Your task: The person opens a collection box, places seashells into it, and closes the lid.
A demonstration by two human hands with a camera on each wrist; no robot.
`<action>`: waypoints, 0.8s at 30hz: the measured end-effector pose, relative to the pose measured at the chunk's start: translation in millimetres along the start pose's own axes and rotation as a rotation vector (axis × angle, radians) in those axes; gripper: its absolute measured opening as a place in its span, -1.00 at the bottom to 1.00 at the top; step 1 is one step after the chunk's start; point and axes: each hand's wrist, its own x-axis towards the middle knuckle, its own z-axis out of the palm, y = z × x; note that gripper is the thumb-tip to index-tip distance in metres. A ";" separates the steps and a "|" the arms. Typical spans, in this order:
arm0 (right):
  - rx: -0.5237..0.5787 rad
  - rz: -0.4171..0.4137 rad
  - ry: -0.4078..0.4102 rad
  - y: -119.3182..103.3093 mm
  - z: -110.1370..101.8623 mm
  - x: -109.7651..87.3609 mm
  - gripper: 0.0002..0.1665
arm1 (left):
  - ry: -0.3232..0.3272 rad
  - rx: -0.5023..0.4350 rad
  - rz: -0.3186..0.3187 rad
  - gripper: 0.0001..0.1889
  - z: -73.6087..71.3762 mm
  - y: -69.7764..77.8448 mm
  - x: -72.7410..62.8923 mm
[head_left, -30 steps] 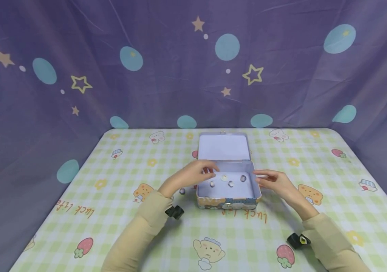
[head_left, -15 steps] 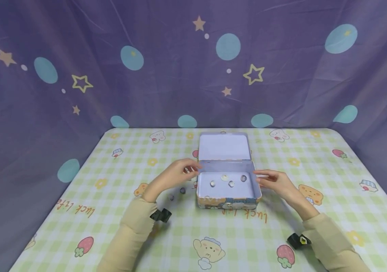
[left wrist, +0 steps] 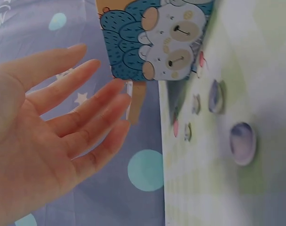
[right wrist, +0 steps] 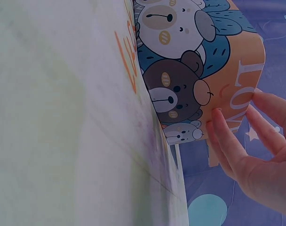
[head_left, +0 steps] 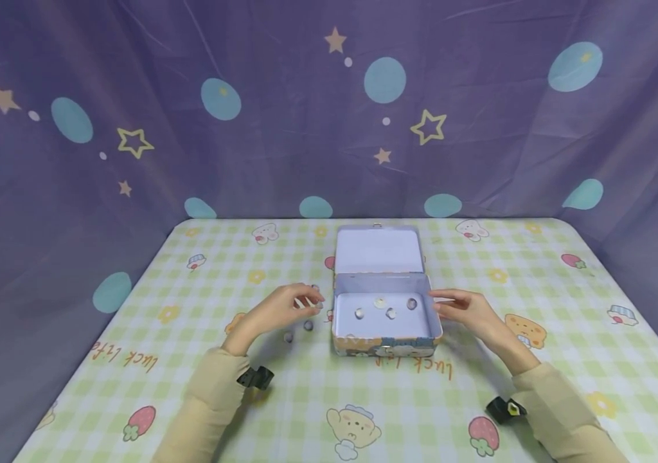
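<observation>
On the worktop (head_left: 271, 411), a tin (head_left: 387, 347) stands open, its side touched by the right hand's (head_left: 468, 313) spread fingers. The left hand (head_left: 275, 311) — fingers spread — partly hides loose pieces (head_left: 308, 325) beside it; four pieces (head_left: 391, 314) lie inside — material unclear.

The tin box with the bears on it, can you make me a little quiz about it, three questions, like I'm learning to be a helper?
1. Which hand touches the tin box?
A) left only
B) right only
C) both

2. True or false: the lid is shut.

3. Fill in the gap: small pieces lie inside the box, and more lie outside it on the ____.

Key:
1. B: the fingers of the right hand touch its side.
2. False: the lid is open.
3. Tablecloth.
</observation>
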 end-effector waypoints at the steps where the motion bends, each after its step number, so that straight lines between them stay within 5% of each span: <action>1: -0.001 -0.001 0.001 0.1 0.0 0.0 -0.43 | -0.008 -0.001 -0.010 -0.78 0.2 -1.1 -1.0; 24: -0.008 0.007 0.006 -2.2 0.3 -0.9 -0.43 | -0.147 0.024 -0.125 -0.76 -0.7 -23.8 -27.8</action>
